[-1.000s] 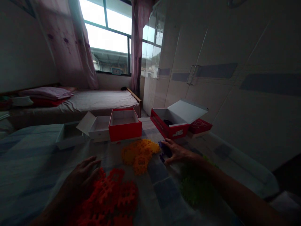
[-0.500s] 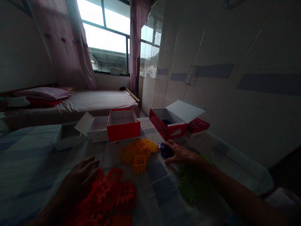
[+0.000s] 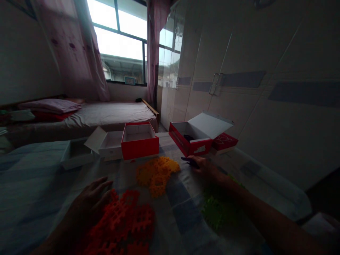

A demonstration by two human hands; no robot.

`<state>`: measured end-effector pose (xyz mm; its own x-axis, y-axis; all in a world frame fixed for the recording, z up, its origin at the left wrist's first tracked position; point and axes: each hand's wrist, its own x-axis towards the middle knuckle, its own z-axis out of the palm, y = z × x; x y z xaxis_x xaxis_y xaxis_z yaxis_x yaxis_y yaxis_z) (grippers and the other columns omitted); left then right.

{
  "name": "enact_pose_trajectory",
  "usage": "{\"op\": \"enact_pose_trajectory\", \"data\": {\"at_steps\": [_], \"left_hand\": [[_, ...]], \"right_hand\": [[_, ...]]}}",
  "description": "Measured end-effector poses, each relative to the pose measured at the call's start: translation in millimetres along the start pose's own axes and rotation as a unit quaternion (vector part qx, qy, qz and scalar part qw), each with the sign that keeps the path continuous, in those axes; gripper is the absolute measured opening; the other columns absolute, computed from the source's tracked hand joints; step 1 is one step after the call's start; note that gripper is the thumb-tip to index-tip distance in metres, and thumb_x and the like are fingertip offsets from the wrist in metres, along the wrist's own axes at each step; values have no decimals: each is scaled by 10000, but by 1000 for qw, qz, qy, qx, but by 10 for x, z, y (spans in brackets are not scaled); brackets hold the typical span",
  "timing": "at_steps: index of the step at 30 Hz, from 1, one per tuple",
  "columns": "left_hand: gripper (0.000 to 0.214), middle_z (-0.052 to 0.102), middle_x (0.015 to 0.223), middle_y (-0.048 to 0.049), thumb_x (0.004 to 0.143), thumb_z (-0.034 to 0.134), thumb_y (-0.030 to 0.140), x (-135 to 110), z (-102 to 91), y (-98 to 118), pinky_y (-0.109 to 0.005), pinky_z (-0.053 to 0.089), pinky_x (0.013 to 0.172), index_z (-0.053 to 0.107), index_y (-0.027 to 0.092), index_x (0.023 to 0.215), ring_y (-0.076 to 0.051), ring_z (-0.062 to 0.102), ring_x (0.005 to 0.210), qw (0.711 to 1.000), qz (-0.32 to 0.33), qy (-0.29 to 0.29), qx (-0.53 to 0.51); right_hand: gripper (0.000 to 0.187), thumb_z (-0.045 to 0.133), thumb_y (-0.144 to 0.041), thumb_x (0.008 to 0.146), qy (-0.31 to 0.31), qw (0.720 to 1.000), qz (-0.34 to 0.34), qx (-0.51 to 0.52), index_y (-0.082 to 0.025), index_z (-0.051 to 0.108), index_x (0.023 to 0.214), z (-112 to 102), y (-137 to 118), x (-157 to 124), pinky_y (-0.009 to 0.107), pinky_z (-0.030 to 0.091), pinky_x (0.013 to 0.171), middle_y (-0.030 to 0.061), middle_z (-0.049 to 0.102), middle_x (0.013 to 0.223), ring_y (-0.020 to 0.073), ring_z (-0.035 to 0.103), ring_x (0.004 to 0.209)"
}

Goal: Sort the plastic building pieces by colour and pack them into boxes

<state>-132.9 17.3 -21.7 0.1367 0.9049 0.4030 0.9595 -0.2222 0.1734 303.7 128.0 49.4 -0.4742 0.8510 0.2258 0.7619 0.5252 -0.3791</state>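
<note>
My right hand (image 3: 205, 169) grips dark purple interlocking plastic pieces (image 3: 190, 162) just in front of the red box with a raised lid (image 3: 183, 143). Something dark lies inside that box. Below my right forearm is a pile of green interlocking pieces (image 3: 214, 212), partly covered by the arm. My left hand (image 3: 92, 196) rests with fingers stretched out beside a heap of red-orange interlocking pieces (image 3: 127, 216), holding nothing. Between the hands lies a cluster of yellow-orange interlocking pieces (image 3: 156, 173).
An open red box (image 3: 140, 148) stands mid-back, with a white box (image 3: 111, 150) and a shallow grey-white box (image 3: 77, 163) to its left. A red lid or box (image 3: 225, 141) sits right of the lidded box. Wardrobes (image 3: 239, 53) line the right; a bed (image 3: 106, 113) is behind.
My right hand has closed on the purple pieces and lifted them off the bedspread, near the red box. My left hand stays in place.
</note>
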Motion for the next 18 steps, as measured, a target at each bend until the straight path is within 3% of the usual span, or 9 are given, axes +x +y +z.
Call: {"op": "enact_pose_trajectory", "data": {"at_steps": [3, 5, 7, 11, 15, 18], "left_hand": [[404, 643, 1146, -55, 845, 355, 451, -3, 13, -29, -302, 520, 840, 662, 253, 1016, -210, 616, 1026, 1000, 0, 9, 13], [382, 643, 1149, -54, 840, 375, 443, -10, 29, -45, -314, 510, 865, 663, 256, 1006, -218, 603, 1050, 1000, 14, 6, 15], [362, 656, 1124, -46, 832, 382, 435, -18, 42, -53, -328, 489, 906, 677, 266, 955, -228, 568, 1109, 999, 39, -1, 7], [383, 639, 1157, -55, 821, 389, 455, -22, 47, -51, -321, 499, 896, 670, 261, 994, -224, 577, 1097, 1000, -6, 11, -5], [330, 641, 1152, -44, 823, 412, 395, -20, 46, -59, -327, 525, 861, 678, 273, 976, -221, 610, 1039, 1000, -10, 7, -11], [344, 634, 1156, -64, 834, 395, 375, -22, 57, -50, -364, 532, 856, 675, 263, 1000, -229, 608, 1039, 1000, -11, 4, -19]], "right_hand": [[465, 524, -274, 746, 40, 991, 71, 106, -151, 513, 1195, -70, 85, 9, 299, 524, 687, 74, 654, 968, 183, 630, 766], [455, 533, -342, 747, 57, 973, 107, 197, -157, 513, 1163, -193, 88, 45, 268, 518, 540, 54, 644, 891, 156, 604, 633], [418, 551, -378, 742, 90, 950, 110, 279, -161, 528, 1099, -361, 35, 150, 246, 509, 499, 45, 629, 870, 137, 582, 607], [324, 531, -310, 768, 165, 910, 138, 354, -159, 518, 1054, -680, -140, 603, 271, 537, 567, 57, 623, 927, 129, 592, 661], [350, 509, -305, 801, 214, 910, 191, 299, -156, 513, 1118, -811, -147, 1066, 309, 522, 732, 90, 630, 1021, 166, 614, 857], [432, 590, -342, 746, 261, 907, 218, 251, -144, 532, 1126, -790, 5, 1175, 326, 454, 870, 124, 614, 1098, 203, 574, 1007]]}}
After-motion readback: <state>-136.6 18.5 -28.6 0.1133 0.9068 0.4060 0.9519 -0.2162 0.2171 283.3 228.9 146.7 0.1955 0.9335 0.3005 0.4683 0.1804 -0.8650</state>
